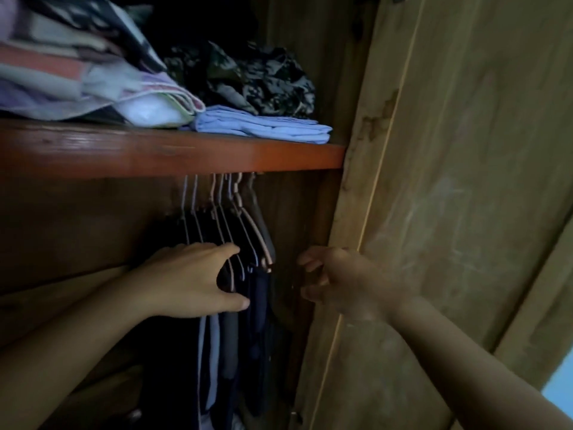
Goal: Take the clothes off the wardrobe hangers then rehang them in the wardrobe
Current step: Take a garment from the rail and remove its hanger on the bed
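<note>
Wardrobe, hanging section: selecting a garment to unhang.
Left hand (192, 280) spread against dark clothes (257, 305); right hand (335, 280) loosely curled, empty. Next: lift one hanger (260, 231).

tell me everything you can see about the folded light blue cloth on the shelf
The folded light blue cloth looks like soft cotton, laid flat in a few neat layers with small creases. It lies at the right end of the reddish wooden shelf, near the wardrobe's side wall. A dark patterned bundle sits behind it and partly on it, and a pale folded pile touches its left edge. Neither hand touches it.
</note>
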